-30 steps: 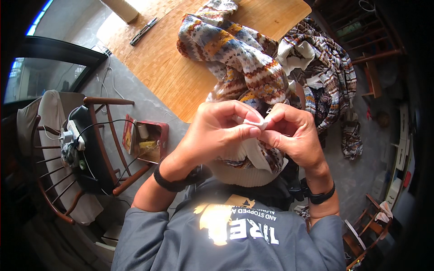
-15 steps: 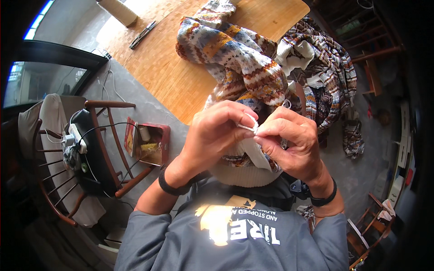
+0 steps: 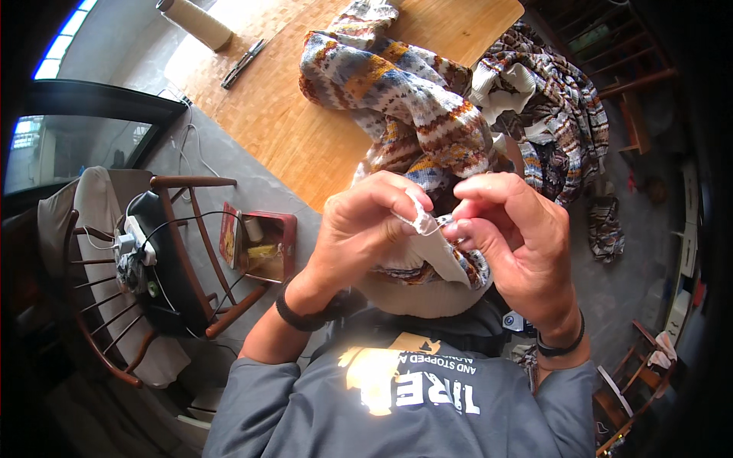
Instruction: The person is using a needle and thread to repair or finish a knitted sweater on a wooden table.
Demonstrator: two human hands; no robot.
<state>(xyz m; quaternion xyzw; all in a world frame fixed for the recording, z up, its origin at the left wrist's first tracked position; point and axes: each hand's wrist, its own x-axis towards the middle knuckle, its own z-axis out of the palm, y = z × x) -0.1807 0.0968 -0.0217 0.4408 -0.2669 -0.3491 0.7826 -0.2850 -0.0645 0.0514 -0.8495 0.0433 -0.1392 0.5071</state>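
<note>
My left hand (image 3: 365, 221) pinches the white ribbed edge (image 3: 422, 221) of a patterned knit sweater (image 3: 427, 103) between thumb and fingertips. Close beside it, my right hand (image 3: 519, 229) has its fingers curled and its thumb and fingertips drawn together. A fine white thread (image 3: 438, 227) runs from the pinched edge to those right fingertips; whether a needle is there too is too small to tell. The sweater spreads in brown, blue, orange and white bands from my lap up onto the wooden table (image 3: 290, 137). Its broad cream hem (image 3: 412, 298) lies below my hands.
A cone of beige yarn (image 3: 197, 24) and thread snips (image 3: 243, 64) lie on the table. More patterned knitwear (image 3: 565, 114) is heaped at the right. To the left are a wooden chair (image 3: 172, 267) bearing a power strip (image 3: 140, 238) and an open red box (image 3: 286, 229).
My right hand has moved right, away from the left fingertips, opening a gap with the thread between. The left hand keeps its pinch. The whole view has shifted slightly.
</note>
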